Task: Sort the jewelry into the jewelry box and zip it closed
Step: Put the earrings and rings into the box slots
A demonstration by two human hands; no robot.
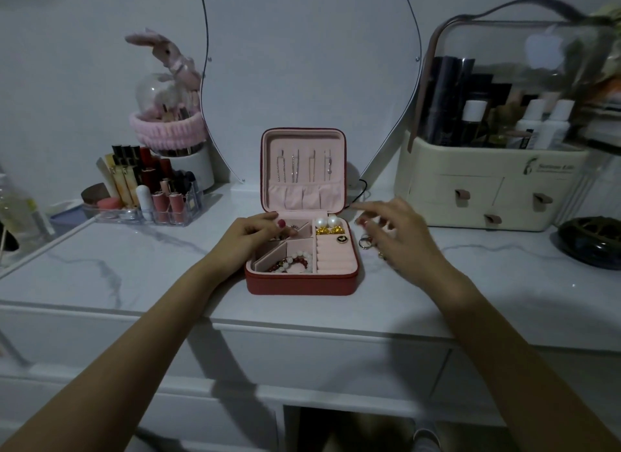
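On the marble table [134,270] the open red jewelry box [302,280] holds a bead bracelet [292,262], the left hand [250,233] curling over its back-left compartment, grip hidden, while the blurred right hand [395,236] hovers spread above half-hidden rings [364,242].

White marble-veined vanity top [134,266], drawer fronts below its front edge. At 12 o'clock, curved mirror [302,65] against the wall. At 10 o'clock, clear acrylic organizer [148,213] packed with upright lipsticks; just behind it a white pot [195,169] wrapped in a pink fluffy headband [168,129], pink plush bunny [168,53] above. At 2 o'clock, cream cosmetics case [487,189] with clear domed lid, three drawers, bottles inside. At 3 o'clock, dark round dish [591,246]. Far left edge: blurred clear bottle [16,213].
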